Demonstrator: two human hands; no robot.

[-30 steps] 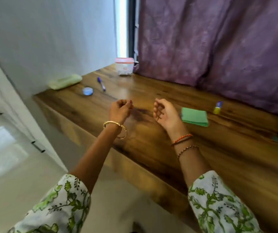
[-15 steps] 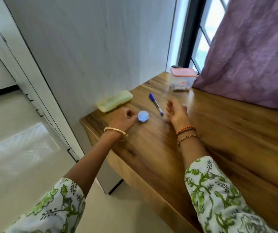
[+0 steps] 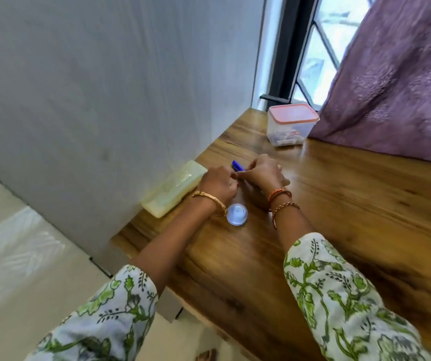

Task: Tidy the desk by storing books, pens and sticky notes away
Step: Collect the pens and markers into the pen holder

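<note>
Pen (image 3: 237,165) collection is the step in hand: both hands meet over the blue pen near the surface's (image 3: 352,204) left edge, beside the pale green case (image 3: 174,190) against the wall. Right hand (image 3: 262,173) seems to pinch the barrel, though blur hides the fingertips; left hand (image 3: 218,183) curls alongside, its hold unclear. Next comes lifting it toward the case, probably.

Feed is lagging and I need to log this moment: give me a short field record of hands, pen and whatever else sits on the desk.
left hand: by the pen, grasp unclear
right hand: over the pen, fingers curled on it
pen: blue, only its far end shows
pencil box: pale green, against the wall
round lid: near the left wrist
lidded container: far corner, beside the curtain
desk: wooden
</note>
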